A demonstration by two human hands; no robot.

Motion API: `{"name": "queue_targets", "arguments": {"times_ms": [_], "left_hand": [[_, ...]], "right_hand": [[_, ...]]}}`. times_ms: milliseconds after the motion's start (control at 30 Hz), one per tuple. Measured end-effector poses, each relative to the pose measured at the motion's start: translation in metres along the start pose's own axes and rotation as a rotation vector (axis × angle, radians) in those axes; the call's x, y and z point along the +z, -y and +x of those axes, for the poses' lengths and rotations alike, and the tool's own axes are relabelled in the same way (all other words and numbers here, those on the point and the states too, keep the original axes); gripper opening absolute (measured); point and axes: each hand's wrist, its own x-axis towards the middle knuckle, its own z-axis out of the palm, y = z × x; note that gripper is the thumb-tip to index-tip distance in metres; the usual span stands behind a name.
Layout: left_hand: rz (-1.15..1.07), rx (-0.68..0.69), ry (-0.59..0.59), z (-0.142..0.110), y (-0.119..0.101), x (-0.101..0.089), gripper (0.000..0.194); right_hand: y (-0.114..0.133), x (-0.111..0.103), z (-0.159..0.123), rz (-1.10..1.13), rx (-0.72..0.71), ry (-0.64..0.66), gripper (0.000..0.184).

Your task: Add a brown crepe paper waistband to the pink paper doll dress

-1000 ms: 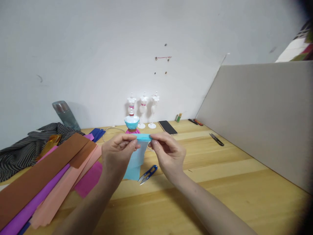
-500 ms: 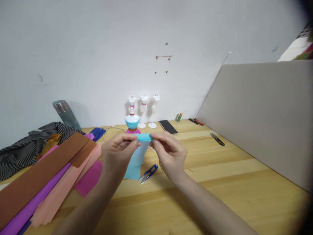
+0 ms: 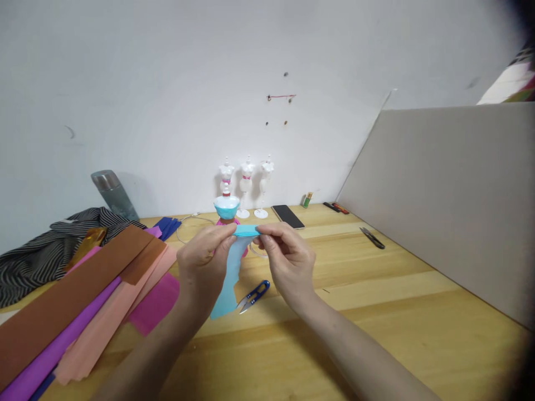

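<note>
A light blue crepe paper strip is stretched between my two hands, its top edge folded over. My left hand pinches the left end between thumb and fingers. At the right end, my right hand pinches it the same way. A longer piece of light blue paper hangs or lies below; where it joins the strip I cannot tell. Blue-handled thread snips lie on the table just beneath my hands. Directly behind stands a small dress form with a light blue top and a pink skirt, partly hidden by my left hand.
Brown, peach, purple and pink paper sheets lie at left, beside striped cloth and a flask. White dress forms, a phone and a small green bottle stand or lie along the wall. Another cutter lies at right.
My left hand has turned slightly and the folded strip between my fingers has shifted up a little. The hanging blue paper has swung left and looks narrower. Both hands keep their pinch.
</note>
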Motion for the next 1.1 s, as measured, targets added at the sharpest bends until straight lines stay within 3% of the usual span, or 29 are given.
{"name": "queue_targets", "arguments": {"times_ms": [300,433,633,800,1100], "left_hand": [[0.045,0.079,-0.006,0.000,-0.003,0.001,0.018],[0.031,-0.025,-0.015,-0.002,-0.001,0.002,0.015],[-0.153,-0.261,0.048,-0.001,-0.009,-0.002,0.007],[-0.365,-0.420,0.000,0.002,-0.019,-0.002,0.003],[-0.319,-0.392,-0.019,0.001,-0.025,-0.003,0.004]], "right_hand": [[-0.001,-0.001,0.000,-0.065,0.040,0.017,0.013],[-0.003,-0.001,0.000,-0.072,0.081,0.029,0.010],[0.002,0.000,0.000,0.021,0.162,-0.003,0.005],[0.011,0.000,0.001,0.136,0.172,-0.009,0.004],[0.014,-0.001,0.000,0.126,0.118,-0.033,0.008]]}}
